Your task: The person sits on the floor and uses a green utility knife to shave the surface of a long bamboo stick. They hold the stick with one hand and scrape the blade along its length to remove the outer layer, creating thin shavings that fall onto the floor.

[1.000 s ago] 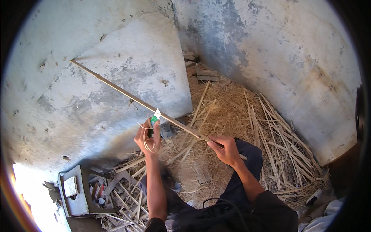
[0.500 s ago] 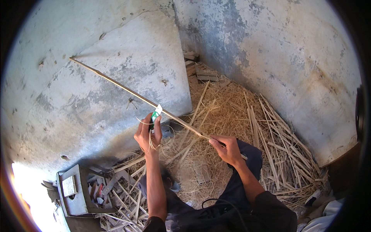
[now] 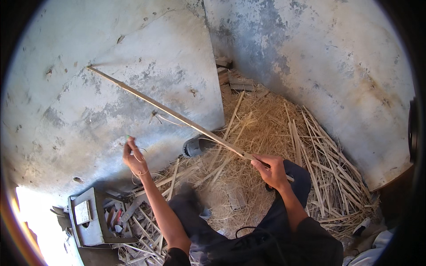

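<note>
My right hand (image 3: 271, 172) is closed round the near end of a long, thin wooden stick (image 3: 177, 115); a short end pokes out below the palm. The stick slants up and left, its far tip seeming to meet the wall. Apart from it, to the left, my left hand (image 3: 134, 159) is raised with fingers curled in. Only a green tip of a small green-and-white object (image 3: 128, 136) shows at its fingertips; the rest is hidden. Thin, pale curled shavings hang about the left wrist.
Pale wood shavings (image 3: 266, 128) cover the floor between my legs and the corner. Split sticks (image 3: 337, 177) are heaped along the right wall. A grey container (image 3: 193, 146) lies by the left wall (image 3: 102, 111). At lower left sits a boxy wooden frame (image 3: 92, 221) among scraps.
My left hand has moved left and away from the stick, taking the green-and-white object off it. My right hand keeps its hold. The whole view has shifted slightly.
</note>
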Demonstrator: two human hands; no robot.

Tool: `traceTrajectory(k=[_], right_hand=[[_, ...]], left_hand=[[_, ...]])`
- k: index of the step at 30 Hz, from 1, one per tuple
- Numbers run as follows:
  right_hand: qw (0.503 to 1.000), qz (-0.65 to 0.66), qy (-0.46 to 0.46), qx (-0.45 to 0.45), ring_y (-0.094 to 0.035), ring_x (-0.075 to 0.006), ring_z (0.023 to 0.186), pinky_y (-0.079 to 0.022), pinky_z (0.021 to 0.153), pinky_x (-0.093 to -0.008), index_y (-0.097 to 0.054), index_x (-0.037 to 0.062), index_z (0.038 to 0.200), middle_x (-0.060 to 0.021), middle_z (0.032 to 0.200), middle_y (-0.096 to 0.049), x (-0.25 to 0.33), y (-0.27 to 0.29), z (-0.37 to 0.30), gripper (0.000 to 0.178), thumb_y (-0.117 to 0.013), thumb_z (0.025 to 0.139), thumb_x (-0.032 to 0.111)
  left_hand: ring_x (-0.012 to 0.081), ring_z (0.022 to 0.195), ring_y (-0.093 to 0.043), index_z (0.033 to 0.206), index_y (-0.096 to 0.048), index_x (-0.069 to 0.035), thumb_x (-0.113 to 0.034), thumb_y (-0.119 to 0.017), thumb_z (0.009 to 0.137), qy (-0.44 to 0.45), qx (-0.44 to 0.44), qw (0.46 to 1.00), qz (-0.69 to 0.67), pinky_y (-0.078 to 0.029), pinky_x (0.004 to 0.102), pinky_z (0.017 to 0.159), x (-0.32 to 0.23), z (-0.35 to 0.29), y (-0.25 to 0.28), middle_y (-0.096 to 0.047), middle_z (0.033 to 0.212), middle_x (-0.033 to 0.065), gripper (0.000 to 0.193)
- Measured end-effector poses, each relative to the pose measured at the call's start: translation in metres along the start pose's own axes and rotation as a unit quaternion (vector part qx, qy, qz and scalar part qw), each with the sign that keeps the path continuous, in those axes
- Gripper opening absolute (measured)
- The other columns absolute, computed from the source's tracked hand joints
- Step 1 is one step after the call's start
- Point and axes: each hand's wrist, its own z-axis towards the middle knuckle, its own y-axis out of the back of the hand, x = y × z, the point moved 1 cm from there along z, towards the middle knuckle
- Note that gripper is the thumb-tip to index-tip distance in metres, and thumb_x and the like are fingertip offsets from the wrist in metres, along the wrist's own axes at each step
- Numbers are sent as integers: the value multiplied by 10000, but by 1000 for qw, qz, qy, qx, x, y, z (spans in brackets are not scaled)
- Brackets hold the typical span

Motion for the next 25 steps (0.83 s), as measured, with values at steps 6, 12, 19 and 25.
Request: traceTrajectory(k=[6,12,19,25], right_hand=[[999,2,33,-17,-716,-193,677,-537,582,-327,-776,-26,1165,-150,855,-775,-1,-6,-3,310,-736,996,231],[999,21,-22,29,-719,-187,704,-544,614,-329,-774,-24,1174,-151,859,-776,5,0,1,326,-741,995,247],[999,43,-3,-2,-741,-199,752,-557,613,-331,-767,-28,1186,-164,916,-790,-4,-4,-3,374,-749,990,289],[999,34,-17,24,-756,-216,783,-587,640,-331,-781,7,1189,-169,966,-793,-4,-3,-3,357,-736,1000,306]], left_hand=[[313,833,-743,1129,-758,-35,-411,-738,951,-40,497,862,93,-558,442,781,30,-61,-18,-777,990,160,416],[239,824,-720,1306,-690,-38,-460,-737,965,283,684,664,-104,-556,417,748,-55,-95,-47,-750,946,115,544],[464,1048,-693,1387,-560,-60,-29,-685,864,-87,421,861,273,-564,559,820,-34,-166,-94,-698,1056,246,539],[529,1113,-647,1606,-291,-173,-132,-752,870,-101,492,865,4,-536,568,948,-37,-144,-93,-645,1280,203,869]])
